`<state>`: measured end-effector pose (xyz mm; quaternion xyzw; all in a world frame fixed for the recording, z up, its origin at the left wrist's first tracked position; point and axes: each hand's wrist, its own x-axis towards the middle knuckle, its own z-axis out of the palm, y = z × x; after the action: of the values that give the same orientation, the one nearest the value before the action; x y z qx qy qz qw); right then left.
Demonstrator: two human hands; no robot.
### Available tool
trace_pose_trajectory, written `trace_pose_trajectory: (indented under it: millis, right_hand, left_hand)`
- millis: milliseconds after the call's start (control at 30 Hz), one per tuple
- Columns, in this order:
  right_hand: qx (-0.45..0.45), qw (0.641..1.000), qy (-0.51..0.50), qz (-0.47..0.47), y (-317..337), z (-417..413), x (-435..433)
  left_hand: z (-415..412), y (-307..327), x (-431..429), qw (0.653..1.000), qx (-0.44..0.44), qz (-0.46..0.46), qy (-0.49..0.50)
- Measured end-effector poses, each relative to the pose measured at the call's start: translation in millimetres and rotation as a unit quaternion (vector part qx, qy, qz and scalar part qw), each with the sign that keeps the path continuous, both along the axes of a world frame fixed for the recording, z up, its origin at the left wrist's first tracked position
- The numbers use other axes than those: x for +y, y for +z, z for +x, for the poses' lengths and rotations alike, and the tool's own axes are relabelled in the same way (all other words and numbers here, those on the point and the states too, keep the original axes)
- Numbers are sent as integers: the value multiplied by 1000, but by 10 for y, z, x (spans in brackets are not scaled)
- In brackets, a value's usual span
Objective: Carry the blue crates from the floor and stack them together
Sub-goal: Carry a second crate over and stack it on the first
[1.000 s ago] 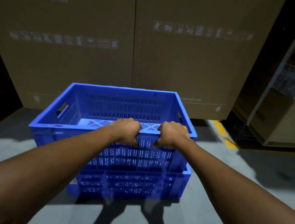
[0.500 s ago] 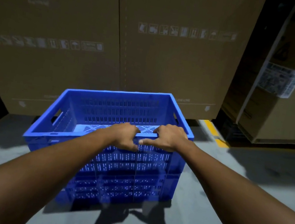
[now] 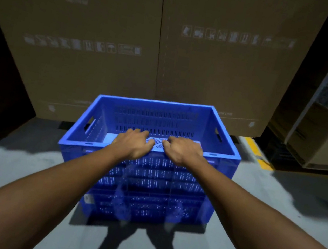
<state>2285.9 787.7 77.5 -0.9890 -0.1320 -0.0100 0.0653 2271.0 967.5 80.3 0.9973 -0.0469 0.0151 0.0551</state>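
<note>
Nearest, both forearms reached forward over the grey floor [image 3: 19,176], their shadow falling at the stack's foot. The left hand [image 3: 133,144] and right hand [image 3: 182,152] lay side by side on the near rim of the top crate [image 3: 153,120], fingers spread and draped over the edge, each grip released rather than clenched. That crate sat nested on a lower crate [image 3: 145,206] standing on the floor. The step looked like seating the top crate: press down evenly on the rim, check the corners drop level, then let go. Beyond stood tall cartons [image 3: 222,69] and, far right, a yellow line [image 3: 256,148].
</note>
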Motion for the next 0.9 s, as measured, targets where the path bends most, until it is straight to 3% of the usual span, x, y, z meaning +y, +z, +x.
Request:
trace_pose_trajectory:
  millis: [100,233,333,400,533,633,900]
  right_hand:
    - [-89,996,6,7,-110,-12,84]
    - [-115,993,-10,-4,-166,-44,70]
    - [-175,983,-50,0,-245,-264,119]
    - [-160,986,-48,24,-312,-501,173]
    - [-49,999,12,-17,-254,-825,195]
    - [2,1000,0,8,220,-936,254]
    - [-60,994,6,91,2604,-1248,387]
  left_hand:
    - [0,-52,-25,999,-26,-1,19]
    - [-65,-45,-65,998,-59,0,39]
    - [-244,-146,-119,989,-136,13,52]
    - [-390,-200,-95,987,-150,41,39]
    - [-686,-128,4,998,-47,22,-25]
    - [-882,387,73,998,-51,4,-42]
    - [-1115,2681,171,994,-108,-4,-32]
